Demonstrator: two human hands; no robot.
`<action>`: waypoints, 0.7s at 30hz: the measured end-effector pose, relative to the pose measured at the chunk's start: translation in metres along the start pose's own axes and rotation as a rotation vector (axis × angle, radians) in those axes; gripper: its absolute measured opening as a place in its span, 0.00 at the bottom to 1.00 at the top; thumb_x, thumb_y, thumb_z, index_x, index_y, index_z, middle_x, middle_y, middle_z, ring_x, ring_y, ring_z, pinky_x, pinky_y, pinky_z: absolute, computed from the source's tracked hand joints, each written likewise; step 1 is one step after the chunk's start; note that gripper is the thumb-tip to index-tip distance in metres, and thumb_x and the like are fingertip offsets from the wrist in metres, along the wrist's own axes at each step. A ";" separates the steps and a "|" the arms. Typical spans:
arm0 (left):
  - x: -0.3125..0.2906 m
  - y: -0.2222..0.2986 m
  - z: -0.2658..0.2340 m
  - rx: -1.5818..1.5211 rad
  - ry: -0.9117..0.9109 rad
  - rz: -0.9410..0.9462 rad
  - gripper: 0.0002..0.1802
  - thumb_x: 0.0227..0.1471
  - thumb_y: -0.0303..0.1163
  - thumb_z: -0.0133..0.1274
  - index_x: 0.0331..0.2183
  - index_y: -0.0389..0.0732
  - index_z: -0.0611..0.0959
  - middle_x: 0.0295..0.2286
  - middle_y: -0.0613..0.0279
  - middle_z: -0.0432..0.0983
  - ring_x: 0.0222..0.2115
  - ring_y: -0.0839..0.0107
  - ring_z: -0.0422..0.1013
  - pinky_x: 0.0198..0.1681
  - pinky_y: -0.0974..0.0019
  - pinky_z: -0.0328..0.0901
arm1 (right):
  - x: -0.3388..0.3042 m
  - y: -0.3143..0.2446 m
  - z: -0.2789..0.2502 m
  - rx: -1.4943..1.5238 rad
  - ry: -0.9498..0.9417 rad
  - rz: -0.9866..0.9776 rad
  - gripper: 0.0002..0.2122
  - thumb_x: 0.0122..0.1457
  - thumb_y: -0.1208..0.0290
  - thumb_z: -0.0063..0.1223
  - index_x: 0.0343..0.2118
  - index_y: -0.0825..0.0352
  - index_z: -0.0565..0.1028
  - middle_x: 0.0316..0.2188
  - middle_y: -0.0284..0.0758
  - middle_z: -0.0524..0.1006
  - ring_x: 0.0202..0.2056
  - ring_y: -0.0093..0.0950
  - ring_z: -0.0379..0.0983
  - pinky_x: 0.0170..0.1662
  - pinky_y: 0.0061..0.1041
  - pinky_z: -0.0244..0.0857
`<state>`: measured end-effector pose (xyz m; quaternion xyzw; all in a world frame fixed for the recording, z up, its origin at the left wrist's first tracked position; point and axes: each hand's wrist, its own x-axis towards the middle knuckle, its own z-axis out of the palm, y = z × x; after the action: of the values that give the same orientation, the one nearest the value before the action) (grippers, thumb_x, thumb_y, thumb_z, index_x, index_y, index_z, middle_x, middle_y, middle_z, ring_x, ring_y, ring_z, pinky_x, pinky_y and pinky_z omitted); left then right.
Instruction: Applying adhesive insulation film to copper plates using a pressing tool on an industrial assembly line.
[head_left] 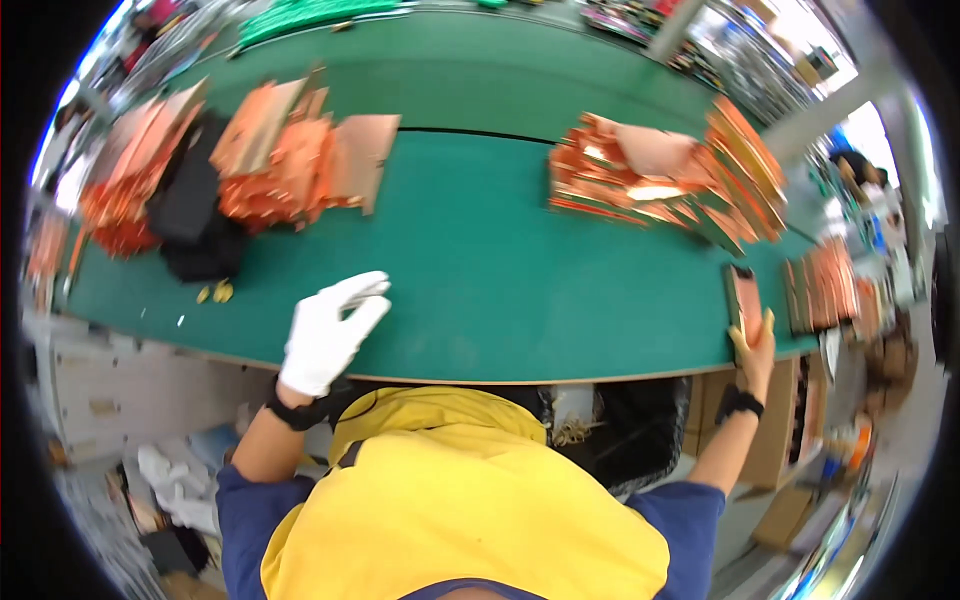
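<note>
Hands well apart; R hand (757,355) clamped on near end of dark-edged coppery piece (747,298), R end of green table (480,290); coppery stack (824,287) just right; bigger coppery pile (655,160) beyond; L hand (322,338), white-gloved, thumb & fingers parted, nr front edge; coppery bundles (262,140) far L

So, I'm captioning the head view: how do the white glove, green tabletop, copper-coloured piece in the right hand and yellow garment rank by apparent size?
1. Green tabletop
2. Yellow garment, probably enlarged by nearness to the camera
3. White glove
4. Copper-coloured piece
</note>
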<state>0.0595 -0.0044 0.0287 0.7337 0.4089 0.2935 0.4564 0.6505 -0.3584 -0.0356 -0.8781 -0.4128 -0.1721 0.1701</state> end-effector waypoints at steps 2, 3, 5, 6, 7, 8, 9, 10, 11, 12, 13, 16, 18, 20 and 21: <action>-0.005 0.000 -0.006 0.188 0.064 0.076 0.14 0.51 0.29 0.58 0.40 0.35 0.82 0.34 0.54 0.82 0.33 0.65 0.78 0.40 0.68 0.71 | 0.012 -0.050 -0.023 -0.435 0.172 -0.138 0.32 0.51 0.67 0.66 0.59 0.69 0.65 0.43 0.40 0.78 0.43 0.27 0.75 0.48 0.22 0.66; -0.004 0.001 -0.011 0.280 0.116 0.132 0.12 0.51 0.30 0.58 0.39 0.37 0.83 0.33 0.55 0.81 0.32 0.63 0.78 0.37 0.67 0.70 | 0.026 -0.082 -0.031 -0.402 0.172 -0.166 0.32 0.51 0.67 0.66 0.59 0.69 0.65 0.43 0.40 0.78 0.43 0.27 0.75 0.48 0.22 0.66; -0.004 0.001 -0.022 0.459 0.201 0.235 0.10 0.50 0.33 0.57 0.35 0.41 0.84 0.30 0.57 0.81 0.29 0.59 0.77 0.33 0.65 0.70 | 0.048 -0.160 -0.050 0.254 -0.096 0.235 0.18 0.57 0.67 0.60 0.48 0.71 0.75 0.33 0.37 0.80 0.37 0.26 0.77 0.43 0.22 0.68; -0.002 0.003 -0.026 0.473 0.207 0.224 0.10 0.50 0.33 0.57 0.35 0.41 0.84 0.30 0.57 0.81 0.29 0.59 0.77 0.33 0.65 0.70 | 0.053 -0.228 -0.062 0.434 -0.213 0.165 0.14 0.58 0.67 0.58 0.44 0.71 0.77 0.31 0.35 0.80 0.34 0.24 0.76 0.40 0.21 0.68; 0.000 0.007 -0.031 0.494 0.180 0.175 0.09 0.49 0.33 0.58 0.34 0.40 0.84 0.29 0.56 0.81 0.28 0.58 0.76 0.32 0.65 0.70 | 0.057 -0.300 -0.059 0.619 -0.326 0.100 0.11 0.60 0.68 0.56 0.39 0.71 0.79 0.29 0.34 0.79 0.31 0.21 0.75 0.37 0.20 0.68; 0.002 0.011 -0.036 0.504 0.152 0.124 0.09 0.48 0.32 0.59 0.32 0.39 0.84 0.29 0.55 0.80 0.28 0.57 0.76 0.32 0.65 0.70 | 0.059 -0.351 -0.046 0.583 -0.382 -0.107 0.11 0.58 0.68 0.58 0.40 0.70 0.79 0.24 0.32 0.77 0.25 0.17 0.69 0.30 0.20 0.65; 0.002 0.013 -0.039 0.510 0.126 0.074 0.08 0.47 0.32 0.60 0.30 0.38 0.84 0.28 0.54 0.80 0.28 0.56 0.76 0.32 0.65 0.70 | 0.060 -0.406 -0.046 0.470 -0.439 -0.327 0.13 0.56 0.67 0.60 0.41 0.68 0.78 0.21 0.32 0.73 0.23 0.19 0.66 0.29 0.20 0.63; 0.000 0.013 -0.038 0.518 0.127 0.069 0.08 0.47 0.32 0.60 0.30 0.38 0.84 0.28 0.54 0.80 0.28 0.56 0.76 0.32 0.65 0.70 | 0.064 -0.439 -0.019 0.483 -0.452 -0.606 0.15 0.53 0.64 0.62 0.42 0.66 0.78 0.23 0.35 0.73 0.24 0.23 0.68 0.30 0.22 0.64; -0.004 0.014 -0.036 0.529 0.128 0.103 0.08 0.47 0.32 0.60 0.30 0.38 0.84 0.27 0.55 0.80 0.27 0.56 0.76 0.31 0.64 0.70 | 0.067 -0.475 0.007 0.538 -0.436 -0.769 0.17 0.53 0.60 0.61 0.42 0.64 0.78 0.30 0.35 0.76 0.26 0.29 0.72 0.31 0.25 0.67; -0.008 0.014 -0.033 0.543 0.125 0.141 0.08 0.47 0.32 0.60 0.29 0.38 0.83 0.27 0.55 0.80 0.27 0.56 0.76 0.31 0.64 0.70 | 0.071 -0.511 0.031 0.493 -0.310 -0.916 0.17 0.53 0.56 0.60 0.40 0.64 0.78 0.36 0.35 0.78 0.30 0.33 0.76 0.33 0.30 0.70; -0.011 0.015 -0.032 0.553 0.120 0.182 0.08 0.46 0.32 0.60 0.29 0.38 0.83 0.27 0.56 0.80 0.27 0.56 0.75 0.31 0.63 0.70 | 0.075 -0.544 0.048 0.466 -0.281 -0.942 0.17 0.53 0.55 0.59 0.38 0.64 0.78 0.35 0.36 0.78 0.31 0.34 0.76 0.34 0.32 0.70; -0.022 0.014 -0.041 0.531 0.183 0.186 0.08 0.46 0.32 0.60 0.29 0.39 0.83 0.27 0.56 0.80 0.27 0.57 0.75 0.30 0.63 0.70 | 0.084 -0.619 0.070 0.292 -0.311 -0.959 0.15 0.52 0.57 0.59 0.32 0.65 0.77 0.31 0.37 0.78 0.30 0.34 0.77 0.33 0.34 0.70; -0.030 0.008 -0.050 0.520 0.219 0.184 0.08 0.46 0.33 0.60 0.29 0.39 0.83 0.27 0.56 0.80 0.27 0.57 0.76 0.30 0.63 0.70 | 0.080 -0.637 0.080 0.138 -0.376 -0.955 0.12 0.51 0.60 0.59 0.28 0.65 0.77 0.28 0.37 0.78 0.28 0.34 0.77 0.31 0.33 0.70; -0.038 -0.001 -0.056 0.545 0.226 0.212 0.08 0.45 0.32 0.61 0.29 0.40 0.84 0.27 0.56 0.80 0.27 0.58 0.76 0.31 0.63 0.70 | 0.068 -0.639 0.093 -0.016 -0.123 -1.097 0.08 0.48 0.64 0.58 0.23 0.64 0.76 0.24 0.36 0.77 0.25 0.32 0.77 0.28 0.32 0.69; -0.039 -0.004 -0.059 0.555 0.225 0.229 0.08 0.45 0.32 0.61 0.30 0.40 0.84 0.27 0.57 0.80 0.27 0.59 0.76 0.31 0.64 0.70 | 0.066 -0.636 0.098 -0.098 0.005 -1.158 0.07 0.47 0.67 0.58 0.20 0.63 0.75 0.21 0.35 0.76 0.24 0.31 0.76 0.26 0.32 0.68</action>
<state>-0.0087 -0.0123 0.0469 0.8343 0.4362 0.2995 0.1547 0.2084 0.1113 0.0067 -0.5157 -0.8170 -0.2581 0.0084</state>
